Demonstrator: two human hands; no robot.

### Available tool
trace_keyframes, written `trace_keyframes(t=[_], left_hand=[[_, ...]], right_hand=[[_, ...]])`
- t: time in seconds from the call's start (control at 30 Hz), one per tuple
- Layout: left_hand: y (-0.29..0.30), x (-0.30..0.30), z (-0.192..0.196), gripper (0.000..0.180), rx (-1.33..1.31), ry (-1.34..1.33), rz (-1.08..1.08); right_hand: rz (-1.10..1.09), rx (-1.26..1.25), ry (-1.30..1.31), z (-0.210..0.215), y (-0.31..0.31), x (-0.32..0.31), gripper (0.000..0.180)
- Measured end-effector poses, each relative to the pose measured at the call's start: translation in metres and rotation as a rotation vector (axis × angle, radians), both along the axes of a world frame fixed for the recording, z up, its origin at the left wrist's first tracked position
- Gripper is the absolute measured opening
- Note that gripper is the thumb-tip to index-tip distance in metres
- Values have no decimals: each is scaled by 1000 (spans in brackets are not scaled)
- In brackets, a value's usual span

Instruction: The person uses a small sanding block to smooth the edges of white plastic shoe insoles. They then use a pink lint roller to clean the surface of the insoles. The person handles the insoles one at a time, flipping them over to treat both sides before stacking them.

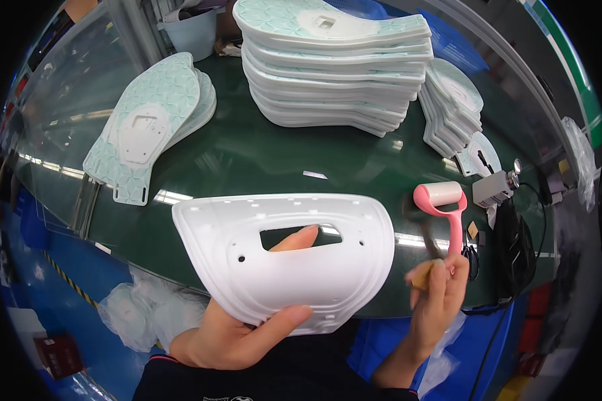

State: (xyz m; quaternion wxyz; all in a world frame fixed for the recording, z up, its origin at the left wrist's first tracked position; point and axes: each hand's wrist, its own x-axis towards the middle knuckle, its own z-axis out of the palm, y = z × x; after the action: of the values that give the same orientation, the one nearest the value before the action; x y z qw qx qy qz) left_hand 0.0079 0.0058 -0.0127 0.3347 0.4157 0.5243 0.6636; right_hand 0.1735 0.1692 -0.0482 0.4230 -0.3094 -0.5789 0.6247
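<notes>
My left hand grips a curved white plastic panel from below. Its thumb lies on the near edge, and one fingertip shows through the long slot in the middle. Small round holes flank that slot. To the right of the panel and apart from it, my right hand is closed in a pinch on a small tan piece. A dark streak rises from this piece, too smeared by motion to make out. Just beyond the right hand lies a pink-handled lint roller.
A tall stack of white and pale-green padded panels stands at the back of the dark green table. Similar panels lie at left, smaller ones at right. A metal device and black bag sit at the right edge.
</notes>
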Motion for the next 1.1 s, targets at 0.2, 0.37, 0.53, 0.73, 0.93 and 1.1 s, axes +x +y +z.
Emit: trace_keyframes(t=[0.2,0.37,0.53,0.73,0.93,1.1], left_hand=[[14,6,-13,64,34,338,105],[5,9,-12,64,60,360,52],[12,21,-11,50,119,261,255],[12,25,-10,50,91,377,321],[9,25,-13,51,79,479,340],[13,26,-15,52,86,419,328]], right_hand=[[156,227,276,32,-54,-27,28],[200,330,280,31,-54,-37,20],[167,237,356,35,-59,-42,26],[212,308,303,33,-55,-40,30],[59,321,257,32,-64,-45,30],[65,310,333,32,-62,-49,31]])
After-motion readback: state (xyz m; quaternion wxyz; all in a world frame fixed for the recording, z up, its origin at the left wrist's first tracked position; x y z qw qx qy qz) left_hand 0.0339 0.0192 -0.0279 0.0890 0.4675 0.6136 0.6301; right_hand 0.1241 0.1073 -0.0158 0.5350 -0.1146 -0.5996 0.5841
